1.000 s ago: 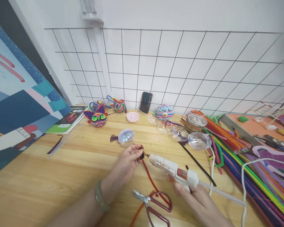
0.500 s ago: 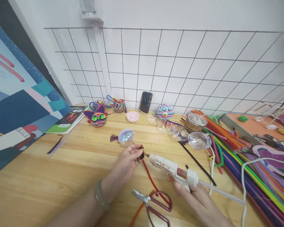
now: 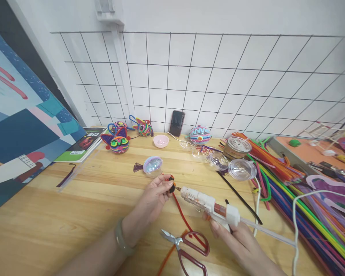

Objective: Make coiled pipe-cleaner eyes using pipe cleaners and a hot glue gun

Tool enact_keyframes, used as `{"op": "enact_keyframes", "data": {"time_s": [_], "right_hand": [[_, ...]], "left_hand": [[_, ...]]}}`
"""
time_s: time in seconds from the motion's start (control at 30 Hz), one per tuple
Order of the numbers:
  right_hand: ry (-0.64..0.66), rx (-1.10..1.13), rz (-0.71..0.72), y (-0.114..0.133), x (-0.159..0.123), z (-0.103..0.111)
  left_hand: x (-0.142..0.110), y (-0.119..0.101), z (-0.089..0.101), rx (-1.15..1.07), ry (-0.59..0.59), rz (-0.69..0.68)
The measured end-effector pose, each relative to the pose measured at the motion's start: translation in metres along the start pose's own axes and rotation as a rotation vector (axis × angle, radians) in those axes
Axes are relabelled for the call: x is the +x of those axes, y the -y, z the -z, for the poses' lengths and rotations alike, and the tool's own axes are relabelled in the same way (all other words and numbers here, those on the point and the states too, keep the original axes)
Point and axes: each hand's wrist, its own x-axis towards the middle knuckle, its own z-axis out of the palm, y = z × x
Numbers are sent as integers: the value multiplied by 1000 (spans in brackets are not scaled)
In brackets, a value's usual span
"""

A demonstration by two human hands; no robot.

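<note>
My left hand pinches a small black and red pipe-cleaner piece just above the wooden table. A red pipe cleaner trails from it toward me. My right hand grips a white hot glue gun, and the gun's nozzle tip touches the small piece. A clear glue stick sticks out of the gun's back toward the right. A green bangle sits on my left wrist.
Red-handled scissors lie near the front edge. A clear iridescent ball sits beyond my left hand. Clear half-spheres, a phone, colourful figures and a pile of pipe cleaners crowd the back and right.
</note>
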Motion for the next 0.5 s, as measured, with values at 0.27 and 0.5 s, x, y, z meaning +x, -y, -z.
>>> {"op": "enact_keyframes", "data": {"time_s": [0.27, 0.5], "right_hand": [[3, 3, -15, 0, -1, 0], [9, -13, -23, -1, -1, 0]], "left_hand": [[0, 0, 1, 5, 1, 2], [0, 0, 1, 12, -1, -6]]}}
